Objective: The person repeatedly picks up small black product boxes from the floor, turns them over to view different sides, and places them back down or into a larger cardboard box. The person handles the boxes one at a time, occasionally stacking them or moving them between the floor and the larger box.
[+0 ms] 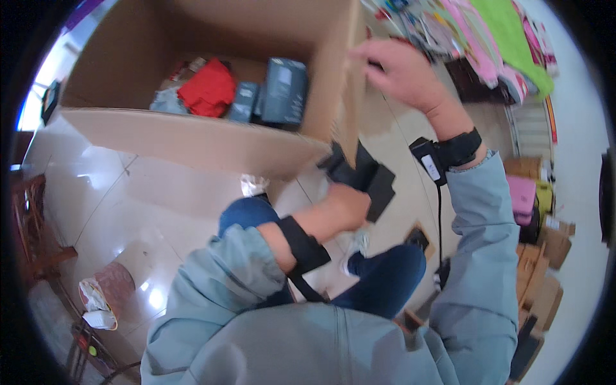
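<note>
A large open cardboard carton [202, 139] stands before me, tilted in view. Inside it lie a red cloth or bag [209, 89], a large dark grey box [285, 91], a smaller grey box [244, 102] and a pale crumpled wrapper [167, 101]. My right hand [402, 72] grips the carton's right rim; its fingertips are blurred. Below the carton's near right corner, my left hand [349, 208] is closed on a black box with spread flaps [380, 187]. The fingers' far side is hidden.
A waste bin [113, 288] holding white litter stands at lower left, near wooden furniture [41, 226]. Piled cloths and packages [510, 43] lie at upper right. Several brown boxes [553, 245] and a pink case [521, 197] line the right wall. A dark object [417, 238] lies beside my knee.
</note>
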### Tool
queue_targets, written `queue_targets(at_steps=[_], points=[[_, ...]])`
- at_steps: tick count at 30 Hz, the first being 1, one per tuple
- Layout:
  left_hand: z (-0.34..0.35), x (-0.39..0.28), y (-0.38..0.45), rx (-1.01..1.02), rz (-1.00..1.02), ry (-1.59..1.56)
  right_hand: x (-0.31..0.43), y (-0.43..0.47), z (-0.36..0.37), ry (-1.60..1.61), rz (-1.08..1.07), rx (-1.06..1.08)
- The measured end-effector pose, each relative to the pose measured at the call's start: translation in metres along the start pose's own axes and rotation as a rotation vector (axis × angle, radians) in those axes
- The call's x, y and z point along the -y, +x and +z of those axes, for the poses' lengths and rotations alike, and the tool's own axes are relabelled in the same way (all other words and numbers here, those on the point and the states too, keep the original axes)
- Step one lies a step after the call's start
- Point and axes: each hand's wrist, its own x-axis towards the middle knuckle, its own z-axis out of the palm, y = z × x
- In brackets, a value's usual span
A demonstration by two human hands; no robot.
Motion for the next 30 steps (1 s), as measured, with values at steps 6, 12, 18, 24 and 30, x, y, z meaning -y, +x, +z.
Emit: queue_targets(at_steps=[6, 12, 18, 24, 30], points=[[0.007, 0.002, -0.005, 0.033, 0.009, 0.017, -0.054, -0.231, 0.058, 0.287, 1.047, -0.385], [0.021, -0.016, 0.004, 0.030, -0.043, 0.038, 0.000, -0.429, 0.216, 0.840, 1.973, 0.080], [0.046, -0.038, 0.026, 0.096, -0.067, 0.112, 0.035, -0.420, 0.289, 0.247, 1.779, -0.228], [0.056, -0.056, 0.052, 0.145, -0.134, 0.161, 0.022, -0.367, 0.285, 0.159, 1.793, -0.046], [0.058, -0.066, 0.073, 0.237, -0.236, 0.114, -0.001, -0.365, 0.292, 0.193, 1.875, 0.042]])
